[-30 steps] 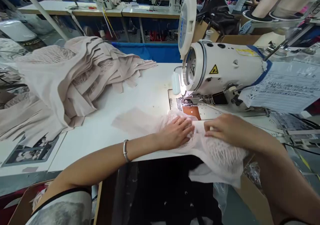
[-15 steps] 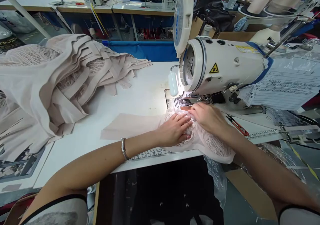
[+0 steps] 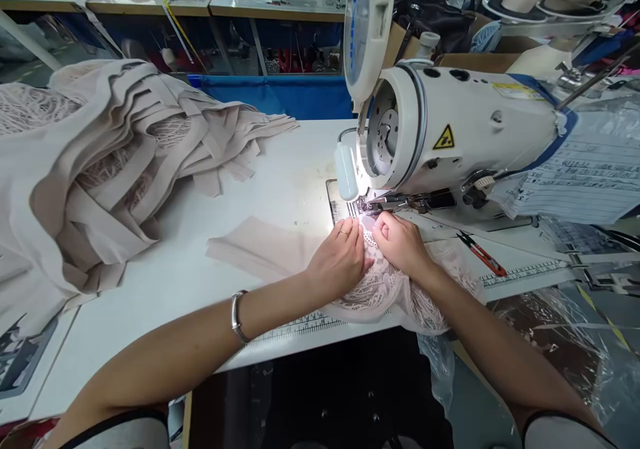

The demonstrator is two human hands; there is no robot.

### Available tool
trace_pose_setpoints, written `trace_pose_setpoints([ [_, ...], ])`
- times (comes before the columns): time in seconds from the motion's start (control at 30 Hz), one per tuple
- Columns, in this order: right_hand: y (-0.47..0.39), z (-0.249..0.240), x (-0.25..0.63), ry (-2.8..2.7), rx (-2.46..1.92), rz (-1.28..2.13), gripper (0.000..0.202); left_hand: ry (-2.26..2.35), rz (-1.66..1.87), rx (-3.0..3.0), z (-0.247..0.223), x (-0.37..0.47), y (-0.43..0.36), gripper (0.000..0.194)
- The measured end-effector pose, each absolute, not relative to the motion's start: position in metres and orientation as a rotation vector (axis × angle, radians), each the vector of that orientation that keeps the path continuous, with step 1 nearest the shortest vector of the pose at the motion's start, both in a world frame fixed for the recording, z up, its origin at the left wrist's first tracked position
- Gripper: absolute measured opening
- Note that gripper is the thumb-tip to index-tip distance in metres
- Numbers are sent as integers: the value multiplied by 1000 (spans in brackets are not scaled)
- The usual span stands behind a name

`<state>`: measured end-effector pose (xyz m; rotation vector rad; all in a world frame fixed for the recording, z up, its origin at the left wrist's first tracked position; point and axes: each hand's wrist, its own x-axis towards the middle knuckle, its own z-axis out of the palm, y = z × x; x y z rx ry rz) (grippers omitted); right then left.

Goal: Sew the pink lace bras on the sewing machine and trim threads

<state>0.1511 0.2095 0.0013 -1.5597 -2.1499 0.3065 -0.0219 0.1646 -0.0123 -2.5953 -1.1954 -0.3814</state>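
A pale pink lace fabric piece lies bunched at the front of the sewing machine, partly over the table's front edge. A plain flat panel of similar colour stretches out to its left. My left hand rests on the lace just left of the presser foot, fingers out and close together, thumb apart. Right of it, my right hand has its fingers curled closed, pinching the lace edge close to the foot. The needle point is too small to make out.
A tall heap of pale pink pieces covers the table's left side. Red-handled thread snips lie right of my right hand. A ruler strip runs along the front edge. Handwritten paper hangs at the machine's right.
My left hand has drawn its fingers together and turned toward the presser foot. My right hand has curled closed at the lace edge. The lace has shifted and bunched; the view has moved slightly.
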Motion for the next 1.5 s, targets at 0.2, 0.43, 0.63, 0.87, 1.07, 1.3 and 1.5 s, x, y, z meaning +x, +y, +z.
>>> trace_pose_setpoints([
  [0.2,208,2,150,-2186,-1648,314,22,-1187,-238,-2564,-4,-22,163,59],
  [0.43,210,1,146,-2249,-1724,205,20,-1115,-298,-2634,-6,-23,169,53],
  [0.63,206,1,149,-2255,-1639,196,12,-1129,-254,-2712,-10,-26,174,59],
  [0.87,207,-10,152,-2332,-1396,-47,23,-1183,-311,-2755,-10,-29,178,59],
  [1.07,209,-12,153,-2448,-1230,-215,33,-1218,-405,-2750,-8,-32,182,53],
  [1.3,206,-12,156,-2421,-1306,-21,34,-1235,-431,-2739,-10,-35,182,54],
  [1.5,205,-10,155,-2448,-1398,18,37,-1257,-426,-2715,-8,-36,183,54],
])
